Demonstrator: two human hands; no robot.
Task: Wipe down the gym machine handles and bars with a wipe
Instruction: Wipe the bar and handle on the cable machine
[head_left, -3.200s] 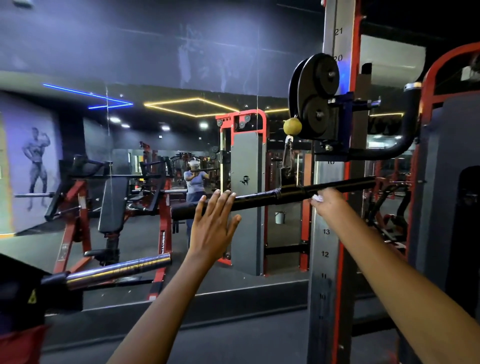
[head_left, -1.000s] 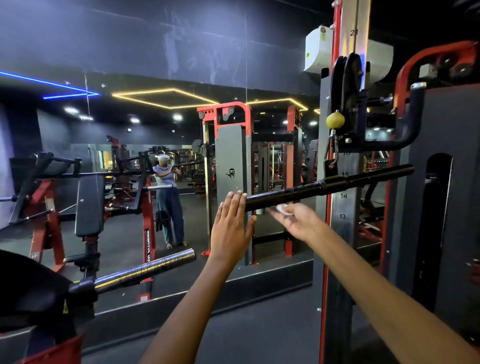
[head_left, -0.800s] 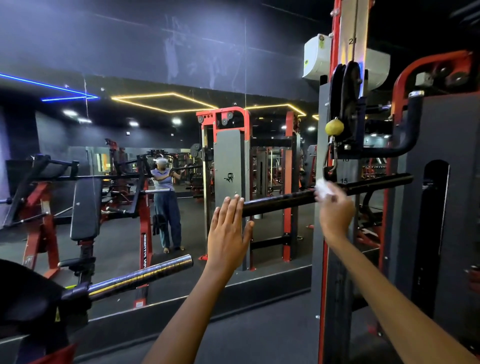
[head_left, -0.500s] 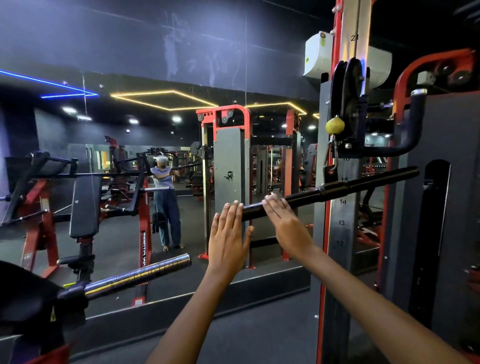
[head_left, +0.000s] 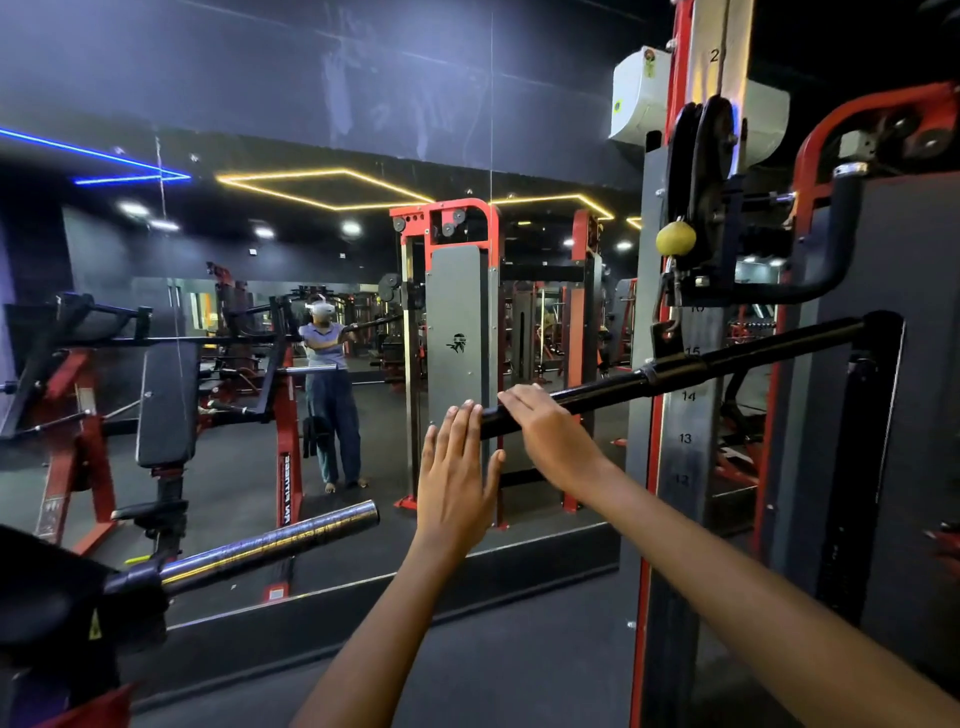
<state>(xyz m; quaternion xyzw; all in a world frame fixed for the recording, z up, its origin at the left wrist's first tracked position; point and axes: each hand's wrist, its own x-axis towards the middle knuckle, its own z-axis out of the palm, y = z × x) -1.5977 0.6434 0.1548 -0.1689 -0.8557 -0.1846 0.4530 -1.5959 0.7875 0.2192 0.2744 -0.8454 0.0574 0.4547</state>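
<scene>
A long black bar hangs from a clip on the cable machine and slopes down to the left. My left hand is upright with straight fingers, its fingertips against the bar's left end. My right hand lies over the bar just right of that end, fingers curled over the top. The wipe is hidden under this hand.
The numbered upright of the machine stands right behind the bar, with a pulley and yellow ball above. A chrome bar juts in from the lower left. A wall mirror faces me.
My right hand slid along the bar from near the clip to the left end, and the wipe went out of sight under it. My left hand stayed at the bar's end.
</scene>
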